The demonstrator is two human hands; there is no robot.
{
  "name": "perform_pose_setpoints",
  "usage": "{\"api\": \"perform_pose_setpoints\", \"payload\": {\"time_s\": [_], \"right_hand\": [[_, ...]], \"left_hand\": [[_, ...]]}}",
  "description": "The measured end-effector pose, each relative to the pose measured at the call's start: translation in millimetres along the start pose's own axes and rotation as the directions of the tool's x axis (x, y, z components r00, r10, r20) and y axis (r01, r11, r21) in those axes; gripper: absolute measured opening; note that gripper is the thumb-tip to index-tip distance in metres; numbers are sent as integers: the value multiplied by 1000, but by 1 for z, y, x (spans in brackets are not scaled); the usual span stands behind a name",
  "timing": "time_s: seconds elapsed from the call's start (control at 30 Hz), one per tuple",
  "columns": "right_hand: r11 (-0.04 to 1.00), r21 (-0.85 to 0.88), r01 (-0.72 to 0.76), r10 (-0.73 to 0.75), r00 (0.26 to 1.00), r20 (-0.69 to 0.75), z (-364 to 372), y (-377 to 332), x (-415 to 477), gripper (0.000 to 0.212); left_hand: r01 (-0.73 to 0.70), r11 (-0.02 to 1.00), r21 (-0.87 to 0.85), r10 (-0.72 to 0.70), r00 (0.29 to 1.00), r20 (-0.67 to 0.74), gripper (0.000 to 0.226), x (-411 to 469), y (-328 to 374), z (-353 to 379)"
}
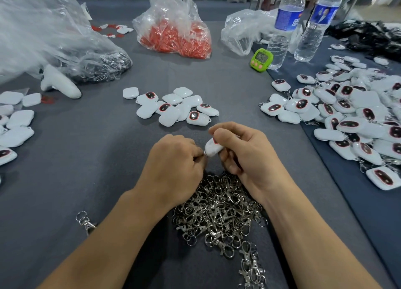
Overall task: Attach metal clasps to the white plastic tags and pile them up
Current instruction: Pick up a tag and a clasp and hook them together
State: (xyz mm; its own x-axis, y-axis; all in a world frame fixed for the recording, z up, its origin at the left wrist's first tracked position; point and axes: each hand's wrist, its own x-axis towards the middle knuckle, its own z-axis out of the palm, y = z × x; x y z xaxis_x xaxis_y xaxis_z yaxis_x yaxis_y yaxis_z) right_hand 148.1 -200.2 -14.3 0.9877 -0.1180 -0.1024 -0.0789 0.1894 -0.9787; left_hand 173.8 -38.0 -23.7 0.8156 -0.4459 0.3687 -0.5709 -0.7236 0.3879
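Grey cloth (97, 158) covered the table on my head-camera feed. At centre, I saw the right hand (245, 154) pinch a white plastic tag (211, 147) between thumb and curled fingers, with the tag tilted down toward 8 o'clock. The left hand (173, 165), fingers curled tight, pinched a metal clasp (205, 152) at the tag's lower corner; only a glint of it showed. At 6 o'clock, between both wrists, lay the heap of loose clasps (219, 212). A small cluster of tags (173, 106) sat at 12 o'clock, and a big pile of clasped tags (351, 115) spread at 3 o'clock. One lone clasp (85, 222) lay at 8 o'clock. Farther off I noted a bag of red pieces (175, 30) at 12 and a green timer (261, 59) at 1, touching a water bottle (284, 28).
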Motion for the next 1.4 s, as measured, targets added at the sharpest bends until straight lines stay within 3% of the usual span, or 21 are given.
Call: {"api": "perform_pose_setpoints", "payload": {"time_s": [0.1,0.23,0.3,0.37,0.43,0.53,0.63,0.7,0.8,0.87,0.93,1.0,1.07,1.17,1.4], "right_hand": [[998,56,-11,13,999,-35,-3,-2,1,18],[982,180,-50,60,997,-49,-6,-6,1,31],[971,233,-61,75,996,-51,-6,-7,1,33],[967,249,-57,71,996,-48,-6,-6,0,32],[968,248,-35,49,998,-50,-6,-6,0,30],[976,216,4,6,999,-47,-4,-5,0,25],[996,65,60,-58,998,-33,0,-4,-1,22],[995,-34,94,-95,995,-22,3,-2,-3,21],[991,-71,117,-119,993,-24,6,-1,-3,22],[991,-69,111,-114,993,-42,5,-2,-3,21],[995,-38,87,-90,993,-82,2,-3,-2,23],[997,17,72,-69,989,-129,-2,-4,0,24],[997,34,68,-62,984,-168,-5,-4,1,21],[997,-2,75,-74,980,-183,-7,-3,1,16],[998,-41,52,-60,977,-203,-9,-2,3,11]], "left_hand": [[88,979,-185,-90,996,-5,25,0,2,1],[266,727,-633,-274,958,87,11,6,3,-3],[307,628,-715,-274,947,166,17,7,6,-4],[326,591,-738,-280,941,192,22,7,9,-4],[312,639,-703,-291,944,154,21,6,9,-3],[227,808,-543,-243,969,43,23,3,8,-2],[84,979,-184,-96,994,-61,31,0,9,-1],[13,999,44,-9,996,-90,28,0,8,-2],[-30,984,176,48,994,-101,22,-2,7,1],[4,994,114,9,993,-114,17,-2,7,3],[108,989,-103,-119,987,-110,11,-1,7,3],[229,884,-407,-279,958,-67,6,2,3,2],[283,760,-585,-367,930,-27,9,4,1,2],[296,714,-634,-407,913,-33,12,4,1,3],[242,835,-494,-351,926,-140,12,0,5,2]]}}
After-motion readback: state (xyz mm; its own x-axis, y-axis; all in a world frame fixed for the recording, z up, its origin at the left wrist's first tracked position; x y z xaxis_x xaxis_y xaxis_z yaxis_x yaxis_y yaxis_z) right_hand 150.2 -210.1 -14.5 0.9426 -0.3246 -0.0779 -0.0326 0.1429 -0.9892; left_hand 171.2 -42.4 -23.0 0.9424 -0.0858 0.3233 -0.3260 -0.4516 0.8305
